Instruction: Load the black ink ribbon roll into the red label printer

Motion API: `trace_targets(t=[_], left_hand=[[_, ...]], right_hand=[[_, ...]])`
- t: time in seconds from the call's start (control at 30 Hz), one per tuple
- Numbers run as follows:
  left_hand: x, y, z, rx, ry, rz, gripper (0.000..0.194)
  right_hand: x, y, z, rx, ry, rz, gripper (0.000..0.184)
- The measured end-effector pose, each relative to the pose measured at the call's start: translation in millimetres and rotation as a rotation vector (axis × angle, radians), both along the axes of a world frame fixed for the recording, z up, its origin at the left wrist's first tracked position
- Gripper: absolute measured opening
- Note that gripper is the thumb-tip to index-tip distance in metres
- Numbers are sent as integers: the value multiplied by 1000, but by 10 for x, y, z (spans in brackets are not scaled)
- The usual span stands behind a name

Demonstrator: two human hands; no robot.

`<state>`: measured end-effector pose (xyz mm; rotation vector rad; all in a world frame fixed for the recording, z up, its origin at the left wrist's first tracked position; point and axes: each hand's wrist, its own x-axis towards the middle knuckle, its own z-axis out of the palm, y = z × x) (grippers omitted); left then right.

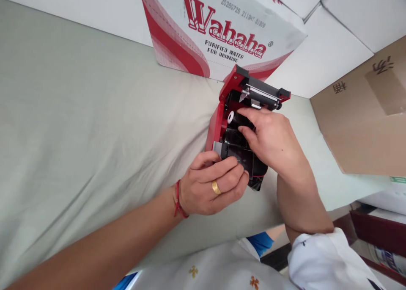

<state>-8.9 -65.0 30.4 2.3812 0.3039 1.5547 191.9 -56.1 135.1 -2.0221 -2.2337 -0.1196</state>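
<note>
A small red and black device [214, 129] with a roller, resembling a label printer, stands opened on the cloth-covered surface. Its raised lid [264, 87] carries the dark roller and metal bars. Inside lies a black ribbon roll [242, 120] with a white ring-shaped core end. My right hand [274, 139] reaches in from the right, thumb and index finger closed on either side of that roll; its other fingers are hidden. My left hand [218, 184], wearing a gold ring and a red string bracelet, is wrapped round the near end of the device and steadies its dark transparent flap.
A white and red Wahaha water carton [222, 31] stands just behind the device. More white cartons [339, 40] line the back. A brown cardboard box [364, 125] is at the right. Pale green cloth [89, 112] covers the surface, wrinkled at the left.
</note>
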Motion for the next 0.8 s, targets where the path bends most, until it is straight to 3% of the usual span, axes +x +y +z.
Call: trace_targets(t=[0.13, 0.23, 0.3, 0.37, 0.47, 0.53, 0.63, 0.73, 0.8], left_hand=[[25, 7, 2, -19, -32, 0, 36], [57, -7, -37, 25, -64, 61, 33], [72, -17, -65, 4, -64, 39, 37], [74, -16, -79, -15, -54, 14, 42], [56, 2, -69, 35, -28, 50, 34], [42, 17, -56, 37, 1, 61, 35], [33, 23, -38, 95, 3, 78, 34], [40, 10, -19, 145, -10, 105, 27], [50, 1, -11, 91, -14, 92, 27]], right_hand=[[-26, 58, -40, -82, 43, -42, 37], [-36, -32, 37, -26, 232, 100, 33], [-38, -133, 140, 112, 397, 194, 22], [-12, -193, 231, 320, 483, 180, 20], [109, -137, 248, 522, 332, 88, 28], [212, -61, 188, 485, 199, 86, 38], [288, -70, 101, 388, 165, 92, 47], [247, -275, 83, 375, 217, 106, 44], [203, -442, 69, 387, 253, 164, 41]])
